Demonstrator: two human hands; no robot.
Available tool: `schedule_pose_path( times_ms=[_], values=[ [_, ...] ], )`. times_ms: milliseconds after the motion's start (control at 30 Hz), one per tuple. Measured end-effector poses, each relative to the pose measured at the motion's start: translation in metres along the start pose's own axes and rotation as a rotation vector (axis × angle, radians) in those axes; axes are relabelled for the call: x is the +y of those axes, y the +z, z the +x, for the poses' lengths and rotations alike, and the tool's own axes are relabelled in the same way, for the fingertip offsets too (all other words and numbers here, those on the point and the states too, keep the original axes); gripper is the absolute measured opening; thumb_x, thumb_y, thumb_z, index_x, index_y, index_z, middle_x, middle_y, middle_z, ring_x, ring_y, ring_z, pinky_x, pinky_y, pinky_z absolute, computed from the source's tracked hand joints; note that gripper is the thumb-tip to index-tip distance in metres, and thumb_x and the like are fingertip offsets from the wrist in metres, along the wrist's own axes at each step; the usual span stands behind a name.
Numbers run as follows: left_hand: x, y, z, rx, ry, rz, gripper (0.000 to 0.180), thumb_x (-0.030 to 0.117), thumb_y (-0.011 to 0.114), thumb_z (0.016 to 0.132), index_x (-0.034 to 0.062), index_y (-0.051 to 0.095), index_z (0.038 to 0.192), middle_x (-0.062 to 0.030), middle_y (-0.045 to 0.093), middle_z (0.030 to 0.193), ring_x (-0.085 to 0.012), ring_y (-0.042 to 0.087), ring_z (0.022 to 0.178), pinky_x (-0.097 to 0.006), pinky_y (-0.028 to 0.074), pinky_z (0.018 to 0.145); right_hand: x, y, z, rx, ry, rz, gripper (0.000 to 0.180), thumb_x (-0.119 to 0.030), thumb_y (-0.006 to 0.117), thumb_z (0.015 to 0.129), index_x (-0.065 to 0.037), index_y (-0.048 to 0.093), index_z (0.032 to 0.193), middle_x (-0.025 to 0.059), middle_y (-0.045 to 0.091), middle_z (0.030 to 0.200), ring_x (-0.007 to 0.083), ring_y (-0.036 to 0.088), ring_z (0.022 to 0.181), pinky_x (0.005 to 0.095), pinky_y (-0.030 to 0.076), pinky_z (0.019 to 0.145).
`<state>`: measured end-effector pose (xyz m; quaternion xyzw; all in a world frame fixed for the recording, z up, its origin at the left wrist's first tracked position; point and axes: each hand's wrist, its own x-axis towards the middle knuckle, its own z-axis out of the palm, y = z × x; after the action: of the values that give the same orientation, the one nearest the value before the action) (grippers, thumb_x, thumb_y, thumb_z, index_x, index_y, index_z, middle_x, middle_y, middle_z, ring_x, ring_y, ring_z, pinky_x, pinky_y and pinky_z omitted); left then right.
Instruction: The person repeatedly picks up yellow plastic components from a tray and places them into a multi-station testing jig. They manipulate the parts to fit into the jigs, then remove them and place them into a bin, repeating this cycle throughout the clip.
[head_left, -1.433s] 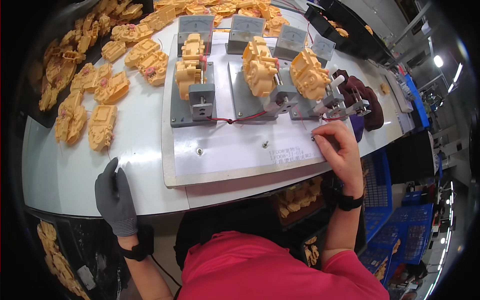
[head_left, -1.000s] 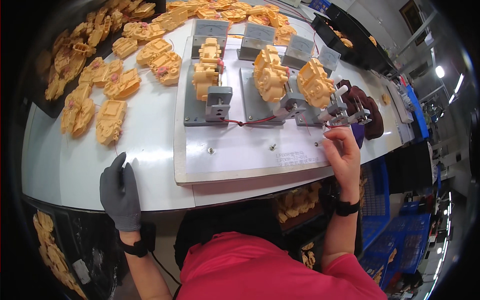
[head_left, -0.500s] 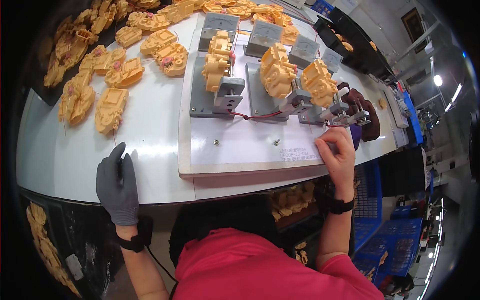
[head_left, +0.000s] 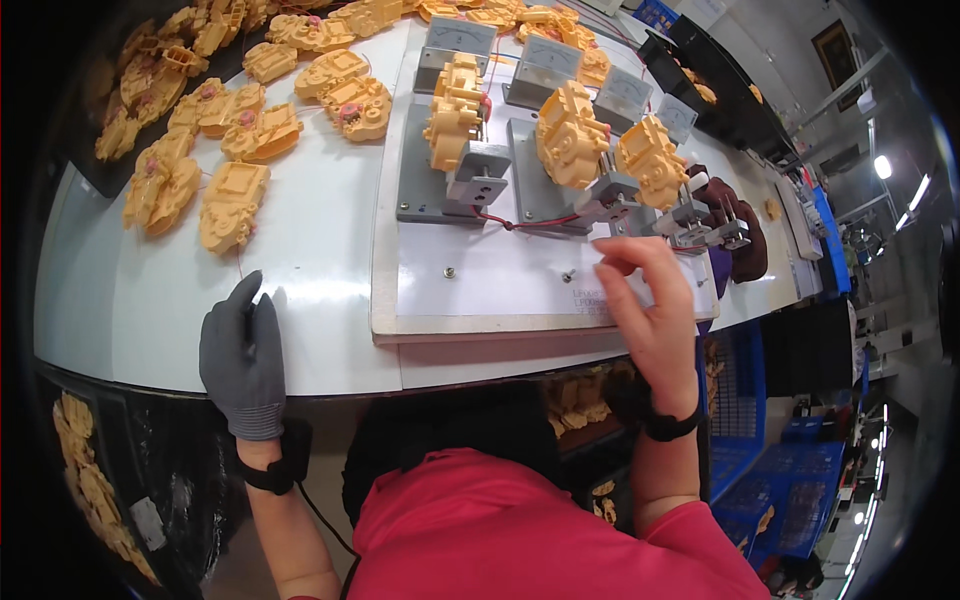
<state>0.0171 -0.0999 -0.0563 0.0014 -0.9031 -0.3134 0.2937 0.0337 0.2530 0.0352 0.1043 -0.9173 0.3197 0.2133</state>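
Yellow plastic housings are sitting three in a row on grey stands, as I am seeing from my distance in the head view. These stands are resting on a white board, and the board is lying on a white table. Behind the three housings, four meters are standing in a line, and a red wire is running between the stands.

My right hand, bare, is hovering over or resting on the front of the board; I cannot tell which. Its thumb and index finger are keeping a modest gap, and I am seeing nothing between them. A small screw is sticking up just beside the thumb.

My left hand, in a grey glove, is resting at the front of the table, left of the board. Its fingers are lying narrow, near the thumb. A thin wire from a loose housing is reaching toward the fingertips, but I cannot tell if they are pinching it.
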Motion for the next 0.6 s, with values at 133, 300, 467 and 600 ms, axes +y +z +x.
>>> schedule_pose_path(
  times_ms=[133,300,467,600],
  values=[
    [-0.001,0.003,0.000,0.025,0.024,-0.015,0.026,0.005,0.066,0.091,0.0085,0.071,0.116,-0.0052,0.059,0.079,-0.0187,0.055,0.071,-0.032,0.047,0.067,0.006,0.015,-0.003,-0.085,-0.038,-0.035,0.018,-0.010,0.075,0.084,-0.006,0.071,0.102,0.0062,0.063,0.089,0.0240,0.059,0.087,0.0364,0.044,0.082],
    [0.001,0.001,0.001,0.021,0.036,0.033,0.025,0.005,0.066,0.091,0.0084,0.071,0.116,-0.0048,0.058,0.077,-0.0182,0.055,0.070,-0.032,0.046,0.067,0.006,0.023,-0.004,-0.024,-0.042,-0.044,0.015,-0.011,0.077,0.083,-0.009,0.071,0.096,0.0032,0.063,0.086,0.0227,0.058,0.084,0.0357,0.042,0.080],
    [0.001,0.000,0.001,0.015,0.043,0.000,0.025,0.005,0.066,0.091,0.0079,0.070,0.116,-0.0046,0.057,0.077,-0.0171,0.054,0.070,-0.031,0.046,0.066,0.006,0.026,-0.006,0.008,-0.030,-0.052,0.013,-0.010,0.077,0.082,-0.008,0.070,0.093,0.0033,0.063,0.086,0.0227,0.058,0.084,0.0355,0.042,0.079],
    [0.000,0.001,0.000,0.018,0.031,-0.005,0.025,0.005,0.066,0.091,0.0080,0.070,0.116,-0.0045,0.057,0.077,-0.0172,0.053,0.070,-0.031,0.046,0.066,0.007,0.027,-0.006,0.020,-0.043,-0.053,0.012,-0.009,0.076,0.082,-0.008,0.070,0.092,0.0034,0.063,0.086,0.0225,0.059,0.084,0.0350,0.043,0.078]
  ],
)
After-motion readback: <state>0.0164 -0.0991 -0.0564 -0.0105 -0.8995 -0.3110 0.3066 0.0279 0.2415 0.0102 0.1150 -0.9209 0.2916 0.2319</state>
